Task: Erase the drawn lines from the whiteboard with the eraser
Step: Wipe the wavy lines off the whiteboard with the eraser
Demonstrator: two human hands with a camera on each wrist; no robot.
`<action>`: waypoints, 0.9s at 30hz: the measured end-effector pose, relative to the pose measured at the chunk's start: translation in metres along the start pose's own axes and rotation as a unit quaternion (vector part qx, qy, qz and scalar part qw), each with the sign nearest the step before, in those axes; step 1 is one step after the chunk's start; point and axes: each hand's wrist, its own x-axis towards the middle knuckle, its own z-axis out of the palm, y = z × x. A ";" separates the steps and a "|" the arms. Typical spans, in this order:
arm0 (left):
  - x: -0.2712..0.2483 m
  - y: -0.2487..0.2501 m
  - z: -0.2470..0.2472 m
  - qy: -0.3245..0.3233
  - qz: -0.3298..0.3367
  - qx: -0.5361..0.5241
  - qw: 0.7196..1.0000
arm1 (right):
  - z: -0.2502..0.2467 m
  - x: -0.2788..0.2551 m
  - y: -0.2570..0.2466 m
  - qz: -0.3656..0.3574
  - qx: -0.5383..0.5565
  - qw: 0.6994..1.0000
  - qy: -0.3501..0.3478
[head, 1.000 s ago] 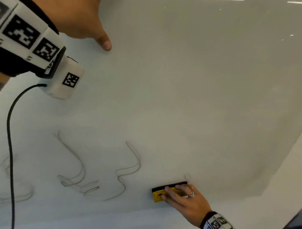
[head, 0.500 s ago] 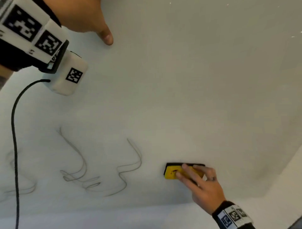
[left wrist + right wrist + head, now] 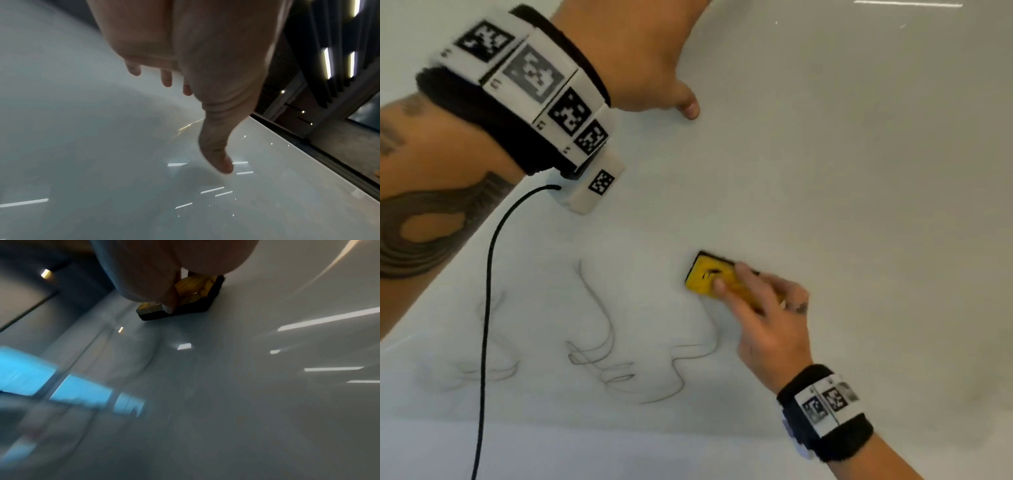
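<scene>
A yellow eraser (image 3: 703,275) with a black felt base lies flat on the whiteboard (image 3: 842,188), tilted. My right hand (image 3: 763,308) grips it, fingers over its top; in the right wrist view the thumb pinches the side of the eraser (image 3: 197,288). Faint grey drawn lines (image 3: 602,346) loop across the board to the lower left of the eraser, the rightmost one ending just under it. My left hand (image 3: 647,61) rests on the board at the top, and the left wrist view shows the left hand (image 3: 205,73) with its fingers spread straight.
A black cable (image 3: 486,308) hangs from my left wrist camera across the drawn lines. The board's lower edge (image 3: 619,428) runs below the lines. In the left wrist view the board's edge (image 3: 308,146) meets a dark frame.
My right hand has slid the eraser up and to the left, onto the top end of the rightmost line, and turned it more slanted. My left hand still rests high on the board.
</scene>
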 end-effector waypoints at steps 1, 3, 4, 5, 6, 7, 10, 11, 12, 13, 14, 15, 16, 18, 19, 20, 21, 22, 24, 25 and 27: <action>-0.005 -0.011 0.001 0.048 0.042 0.023 0.998 | 0.011 -0.026 -0.012 -0.049 0.010 0.998 -0.043; -0.022 -0.032 0.001 0.105 0.135 0.044 0.984 | 0.032 -0.093 -0.037 -0.142 -0.005 0.977 -0.161; -0.029 -0.045 0.003 0.107 0.151 0.046 0.982 | 0.033 -0.114 -0.039 -0.175 -0.002 0.966 -0.193; -0.036 -0.060 0.003 0.110 0.157 0.056 0.980 | 0.033 -0.122 -0.033 -0.189 0.002 0.960 -0.205; -0.045 -0.074 0.002 0.101 0.153 0.064 0.981 | 0.031 -0.114 -0.025 -0.191 -0.003 0.962 -0.196; -0.051 -0.090 0.003 0.095 0.144 0.085 0.981 | 0.029 -0.100 -0.019 -0.191 -0.002 0.964 -0.186; -0.056 -0.131 0.002 0.085 0.110 0.117 0.983 | 0.019 -0.030 -0.017 -0.132 -0.021 0.986 -0.096; -0.056 -0.141 0.003 0.086 0.094 0.124 0.984 | 0.017 -0.007 -0.017 -0.093 -0.026 0.994 -0.058; -0.056 -0.149 0.005 0.086 0.085 0.128 0.984 | 0.017 0.012 -0.017 -0.046 -0.026 0.998 -0.022; -0.056 -0.155 0.007 0.086 0.080 0.133 0.984 | 0.020 0.023 -0.018 -0.007 -0.019 1.000 0.006; -0.055 -0.158 0.009 0.083 0.076 0.133 0.985 | 0.024 0.025 -0.024 0.019 -0.010 1.000 0.021; -0.055 -0.160 0.011 0.081 0.070 0.129 0.986 | 0.030 0.015 -0.031 0.018 -0.006 1.000 0.011; -0.054 -0.161 0.013 0.080 0.067 0.119 0.987 | 0.037 -0.006 -0.041 -0.011 -0.007 1.000 -0.022; -0.052 -0.162 0.015 0.077 0.059 0.101 0.990 | 0.049 -0.067 -0.054 -0.126 -0.002 0.984 -0.124; -0.052 -0.161 0.016 0.076 0.056 0.096 0.991 | 0.052 -0.096 -0.056 -0.175 0.001 0.969 -0.177; -0.052 -0.161 0.018 0.076 0.054 0.091 0.991 | 0.053 -0.117 -0.056 -0.207 0.006 0.954 -0.217; -0.052 -0.162 0.018 0.077 0.051 0.085 0.992 | 0.052 -0.128 -0.054 -0.225 0.009 0.944 -0.240; -0.051 -0.163 0.018 0.079 0.051 0.079 0.992 | 0.051 -0.128 -0.051 -0.237 0.012 0.939 -0.248; -0.050 -0.166 0.018 0.079 0.055 0.080 0.992 | 0.048 -0.107 -0.046 -0.248 0.008 0.942 -0.228; -0.047 -0.168 0.022 0.073 0.051 0.085 0.992 | 0.045 -0.086 -0.046 -0.240 0.004 0.949 -0.204; -0.046 -0.173 0.032 0.024 -0.021 0.073 0.997 | 0.037 -0.032 -0.049 -0.190 -0.009 0.971 -0.144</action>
